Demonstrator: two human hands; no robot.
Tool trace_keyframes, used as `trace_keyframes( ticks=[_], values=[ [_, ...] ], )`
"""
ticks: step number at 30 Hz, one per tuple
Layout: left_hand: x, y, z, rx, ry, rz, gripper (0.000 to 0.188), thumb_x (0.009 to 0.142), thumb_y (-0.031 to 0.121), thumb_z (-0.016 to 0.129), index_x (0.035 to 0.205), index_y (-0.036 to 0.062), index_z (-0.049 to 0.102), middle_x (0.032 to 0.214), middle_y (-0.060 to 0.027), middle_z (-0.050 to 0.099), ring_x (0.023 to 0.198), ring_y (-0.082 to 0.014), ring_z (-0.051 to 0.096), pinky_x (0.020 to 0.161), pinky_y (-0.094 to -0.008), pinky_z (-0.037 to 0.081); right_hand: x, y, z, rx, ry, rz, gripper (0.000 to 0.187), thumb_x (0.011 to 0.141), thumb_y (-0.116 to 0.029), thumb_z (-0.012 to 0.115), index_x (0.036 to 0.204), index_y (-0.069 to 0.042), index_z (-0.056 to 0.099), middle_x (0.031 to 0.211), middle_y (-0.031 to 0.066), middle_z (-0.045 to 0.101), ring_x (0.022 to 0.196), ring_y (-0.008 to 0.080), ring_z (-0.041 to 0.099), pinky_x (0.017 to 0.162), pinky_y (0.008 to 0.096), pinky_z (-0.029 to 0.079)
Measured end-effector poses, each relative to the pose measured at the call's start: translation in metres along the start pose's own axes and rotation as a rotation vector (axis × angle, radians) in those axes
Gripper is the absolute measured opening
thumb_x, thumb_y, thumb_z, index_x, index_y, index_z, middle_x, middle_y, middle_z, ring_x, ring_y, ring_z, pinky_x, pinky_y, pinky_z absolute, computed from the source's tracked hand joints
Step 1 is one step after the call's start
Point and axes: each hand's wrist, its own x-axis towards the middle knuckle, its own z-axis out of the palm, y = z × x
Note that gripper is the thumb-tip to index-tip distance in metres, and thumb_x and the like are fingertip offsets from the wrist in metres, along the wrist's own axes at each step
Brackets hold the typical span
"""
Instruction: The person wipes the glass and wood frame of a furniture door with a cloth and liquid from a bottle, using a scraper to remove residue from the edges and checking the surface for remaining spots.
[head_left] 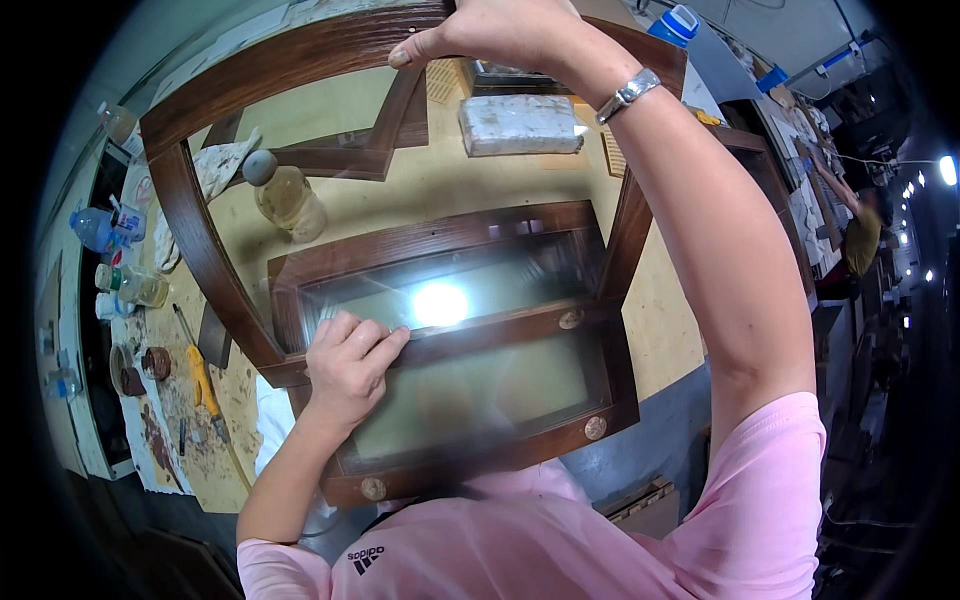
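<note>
With both hands I hold a dark brown wooden frame (212, 262) tilted above the workbench. My left hand (348, 365) is closed around its near rail. At the far rail my right hand (500, 32) grips the wood, thumb on the near side; its fingertips are partly hidden. Under the near part lies a second brown frame (480, 462) with a glass pane (470, 385) that reflects a bright lamp. Round light-coloured discs (595, 428) sit on the rails. Whether the raised frame has glass, I cannot tell.
More brown frame pieces (335, 160) lie on the bench, near a bottle of yellowish liquid (290, 203) and a white wrapped block (522, 125). To the left are a yellow-handled tool (202, 380), bottles (140, 286) and a white glove (222, 165). Another person (862, 235) stands far right.
</note>
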Motion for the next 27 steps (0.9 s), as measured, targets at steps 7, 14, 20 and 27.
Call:
trace_keyframes(
  ticks=[7, 14, 20, 27],
  values=[
    [0.002, 0.001, -0.002, -0.001, -0.008, 0.017, 0.027, 0.065, 0.003, 0.066, 0.090, 0.0102, 0.073, 0.074, 0.0002, 0.057, 0.071, -0.0202, 0.054, 0.060, -0.0347, 0.039, 0.000, -0.008, -0.007, -0.012, -0.087, 0.036, 0.060, 0.070, -0.059, 0.078, 0.090, -0.002, 0.074, 0.089, 0.0193, 0.072, 0.088, 0.0331, 0.070, 0.080, 0.0416, 0.054],
    [-0.003, 0.003, 0.008, -0.040, 0.000, 0.045, 0.025, 0.066, 0.003, 0.066, 0.090, 0.0064, 0.072, 0.073, -0.0021, 0.055, 0.068, -0.0210, 0.054, 0.057, -0.0352, 0.039, -0.002, -0.007, -0.004, 0.041, -0.047, 0.017, 0.061, 0.070, -0.056, 0.079, 0.095, -0.002, 0.073, 0.094, 0.0201, 0.072, 0.093, 0.0330, 0.069, 0.083, 0.0413, 0.053],
    [-0.005, 0.007, 0.019, -0.103, 0.034, 0.045, 0.033, 0.063, 0.001, 0.065, 0.094, 0.0048, 0.074, 0.073, -0.0037, 0.056, 0.067, -0.0236, 0.053, 0.057, -0.0367, 0.041, -0.002, -0.012, 0.001, -0.003, 0.018, 0.056, 0.060, 0.069, -0.056, 0.080, 0.095, -0.002, 0.074, 0.094, 0.0198, 0.072, 0.094, 0.0331, 0.069, 0.084, 0.0415, 0.054],
    [0.002, 0.019, 0.020, -0.131, 0.060, 0.025, 0.033, 0.063, 0.002, 0.065, 0.094, 0.0055, 0.074, 0.074, -0.0030, 0.057, 0.067, -0.0231, 0.054, 0.056, -0.0360, 0.042, -0.010, -0.016, -0.013, -0.024, -0.042, 0.068, 0.060, 0.069, -0.058, 0.079, 0.089, -0.002, 0.074, 0.092, 0.0198, 0.072, 0.090, 0.0337, 0.070, 0.081, 0.0417, 0.054]
  ],
)
